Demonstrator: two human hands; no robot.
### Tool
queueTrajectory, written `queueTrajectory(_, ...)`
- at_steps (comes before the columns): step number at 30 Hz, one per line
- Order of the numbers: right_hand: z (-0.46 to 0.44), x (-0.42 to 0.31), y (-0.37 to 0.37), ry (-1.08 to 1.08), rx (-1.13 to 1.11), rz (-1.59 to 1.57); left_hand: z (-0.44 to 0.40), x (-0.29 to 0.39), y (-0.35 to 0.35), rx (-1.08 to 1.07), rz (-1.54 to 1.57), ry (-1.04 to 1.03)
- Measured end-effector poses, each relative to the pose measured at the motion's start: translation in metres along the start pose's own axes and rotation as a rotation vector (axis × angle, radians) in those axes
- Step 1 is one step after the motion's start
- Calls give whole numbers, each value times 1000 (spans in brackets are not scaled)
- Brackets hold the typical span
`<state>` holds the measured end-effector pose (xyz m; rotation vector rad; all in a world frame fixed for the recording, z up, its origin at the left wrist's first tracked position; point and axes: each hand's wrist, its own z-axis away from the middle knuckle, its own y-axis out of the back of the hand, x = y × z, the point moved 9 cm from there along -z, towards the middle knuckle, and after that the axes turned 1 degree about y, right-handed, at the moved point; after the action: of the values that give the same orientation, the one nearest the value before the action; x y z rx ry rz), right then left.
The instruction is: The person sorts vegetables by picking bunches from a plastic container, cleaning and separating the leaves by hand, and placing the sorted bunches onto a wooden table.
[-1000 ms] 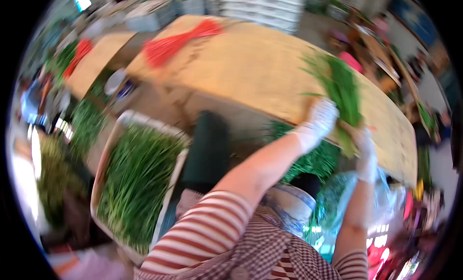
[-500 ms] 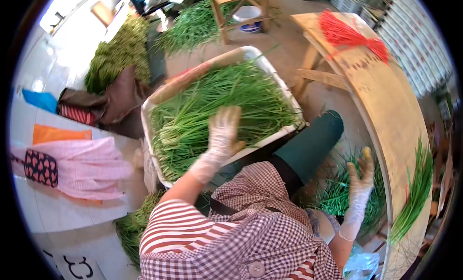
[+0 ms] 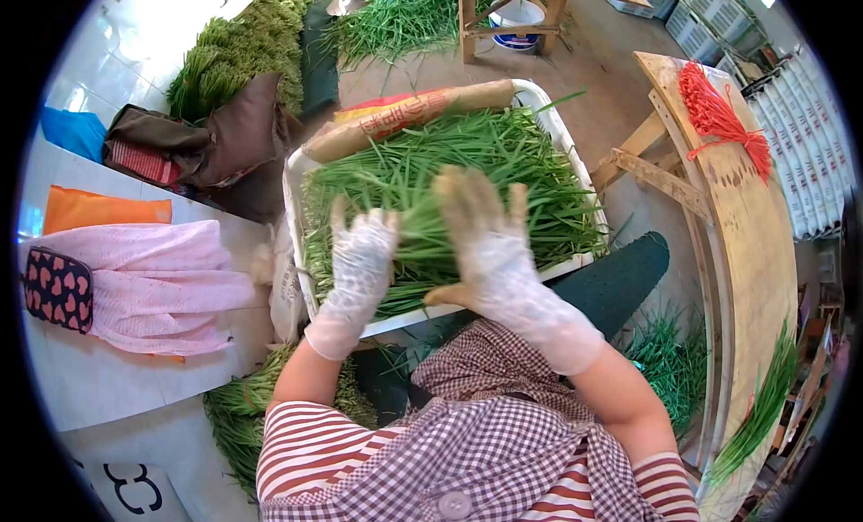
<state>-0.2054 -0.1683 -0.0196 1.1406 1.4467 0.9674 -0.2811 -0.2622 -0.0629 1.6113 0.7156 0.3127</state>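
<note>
L hand – grip unclear | R hand – fingers spread o/ greens | sack roll @ crate's far rim

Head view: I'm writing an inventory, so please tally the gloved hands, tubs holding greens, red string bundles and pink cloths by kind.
Gloved hands: 2
Tub: 1
Red bundle: 1
Pink cloth: 1
Total: 5

The right hand has moved from beside the table to the boxed greens, near the left hand.
</note>
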Motion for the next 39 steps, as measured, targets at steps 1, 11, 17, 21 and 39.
queueTrajectory(1,-14,-9,-8,33,99,16,-1,14,15,29,12,-45)
queueTrajectory(11,-1,69,-34,-154,415,-679,7,-69,-19,348,1202,567)
queueTrajectory(17,8,70,-24,-244,318,-763,-30,24,-53,39,1969,613)
queueTrajectory(21,15,52,24,-31,451,-213,-25,72,50,432,1226,-99)
queueTrajectory(39,302,65,386,-33,1722,243,-72,30,-72,100,352,328)
